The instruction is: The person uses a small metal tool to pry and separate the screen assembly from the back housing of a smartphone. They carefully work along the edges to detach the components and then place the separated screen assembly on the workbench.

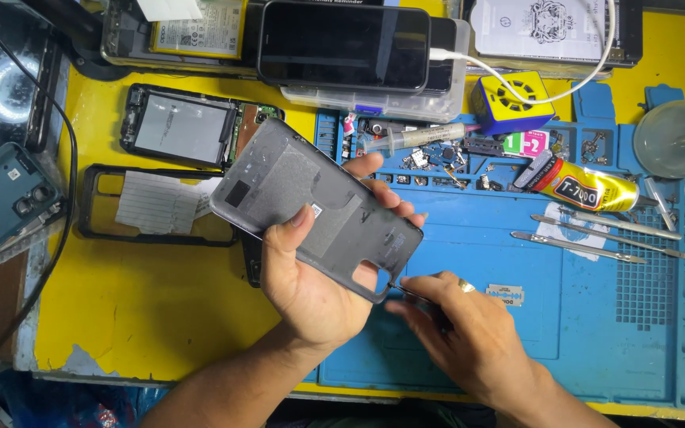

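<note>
Phone back cover (315, 208), dark grey and with its inner side up, is in your left hand (311, 277): the thumb lies across the inner face and the fingers wrap around the far edge, so this hand is closed on it. You hold it tilted above the place where the yellow table top (144, 309) meets the blue repair mat (477, 317). Your right hand (461, 325) is closed around a thin metal tool (406, 292), and its tip touches the lower corner of the cover, close to the camera cutout. A razor blade (505, 295) lies on the mat just beside your right hand. Further right are metal spudgers (596, 238) and a yellow glue tube (588, 186). On the yellow surface at the left lies an opened phone body (180, 127), and below it an empty black frame (152, 204).
</note>
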